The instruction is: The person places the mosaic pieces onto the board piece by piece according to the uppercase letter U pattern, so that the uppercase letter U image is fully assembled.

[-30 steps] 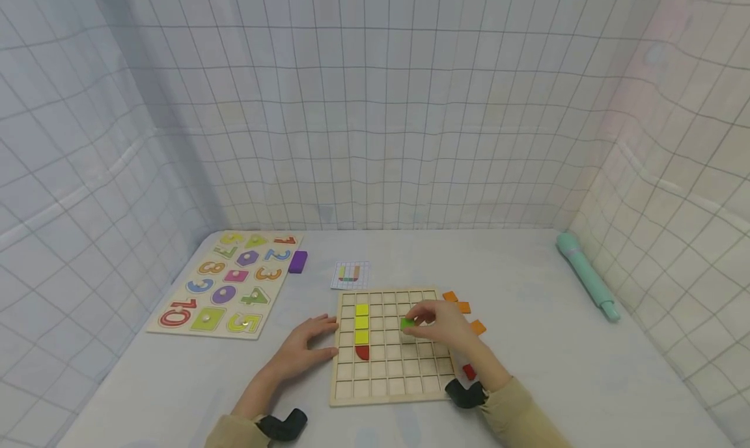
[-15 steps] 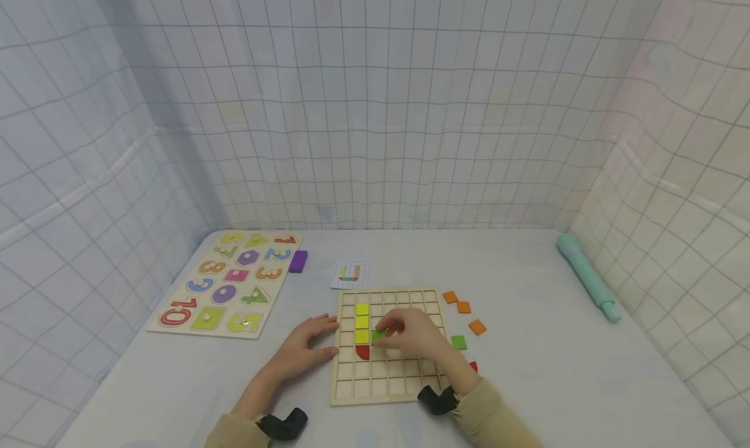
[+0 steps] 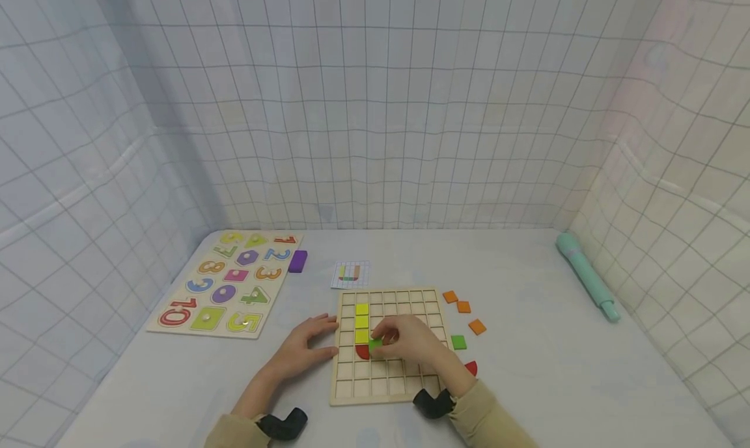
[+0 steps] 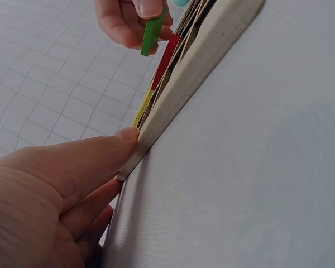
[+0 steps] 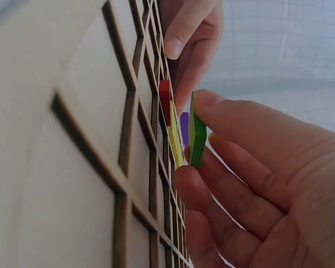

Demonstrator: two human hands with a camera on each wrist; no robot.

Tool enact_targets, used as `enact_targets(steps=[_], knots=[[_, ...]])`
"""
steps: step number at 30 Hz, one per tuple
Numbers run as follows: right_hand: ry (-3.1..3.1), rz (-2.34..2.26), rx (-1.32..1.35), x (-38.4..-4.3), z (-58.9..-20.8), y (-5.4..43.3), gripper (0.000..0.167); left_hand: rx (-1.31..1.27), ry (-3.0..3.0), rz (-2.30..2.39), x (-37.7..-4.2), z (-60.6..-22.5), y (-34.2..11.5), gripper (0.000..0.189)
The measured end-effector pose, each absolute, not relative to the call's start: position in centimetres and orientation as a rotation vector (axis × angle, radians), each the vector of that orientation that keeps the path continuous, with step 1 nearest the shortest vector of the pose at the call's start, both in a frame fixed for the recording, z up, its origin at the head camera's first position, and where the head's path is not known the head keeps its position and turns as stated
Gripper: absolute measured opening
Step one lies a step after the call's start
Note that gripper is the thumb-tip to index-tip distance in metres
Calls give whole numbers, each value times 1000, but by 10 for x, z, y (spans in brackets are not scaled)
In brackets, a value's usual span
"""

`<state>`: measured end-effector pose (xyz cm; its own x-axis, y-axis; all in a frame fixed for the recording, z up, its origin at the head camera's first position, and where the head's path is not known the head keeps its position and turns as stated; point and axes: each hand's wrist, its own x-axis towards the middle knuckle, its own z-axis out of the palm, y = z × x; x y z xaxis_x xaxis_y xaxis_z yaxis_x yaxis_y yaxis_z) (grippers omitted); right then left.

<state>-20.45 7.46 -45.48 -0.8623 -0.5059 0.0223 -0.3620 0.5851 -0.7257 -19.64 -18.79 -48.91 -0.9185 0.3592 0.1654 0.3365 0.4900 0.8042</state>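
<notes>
My right hand pinches a green square tile between thumb and fingertips, held close over the wooden grid board. The tile is beside a red quarter-round tile that sits in the board below a column of three yellow square tiles. In the right wrist view the green tile stands tilted off the grid. My left hand rests at the board's left edge, its thumb and fingertips touching the rim, fingers extended. Part of the grid is hidden under my right hand.
Right of the board lie several orange tiles, a green tile and a red tile. A pattern card is behind it. Left are a number puzzle board and a purple block; a teal stick lies far right.
My right hand has carried the green tile leftward across the board, then slightly down toward the red tile. The left hand stays at the edge.
</notes>
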Motion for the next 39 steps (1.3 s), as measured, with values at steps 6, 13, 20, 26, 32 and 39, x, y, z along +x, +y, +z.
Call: enact_targets(steps=[6, 13, 20, 26, 32, 39], knots=[[2609, -1134, -746, -205, -460, 73, 22, 625, 2694, 1438, -197, -490, -188, 47], [2600, -1138, -751, -203, -462, 72, 22, 623, 2693, 1441, -197, -490, -188, 47], [2588, -1151, -756, -202, -461, 73, 22, 636, 2691, 1447, -196, -488, -188, 46], [2577, -1152, -741, -201, -459, 74, 22, 638, 2691, 1447, -196, -489, -187, 46], [2588, -1152, -722, -200, -458, 75, 23, 634, 2686, 1452, -197, -489, -187, 46], [2611, -1135, -725, -202, -460, 76, 22, 642, 2687, 1451, -198, -491, -188, 46]])
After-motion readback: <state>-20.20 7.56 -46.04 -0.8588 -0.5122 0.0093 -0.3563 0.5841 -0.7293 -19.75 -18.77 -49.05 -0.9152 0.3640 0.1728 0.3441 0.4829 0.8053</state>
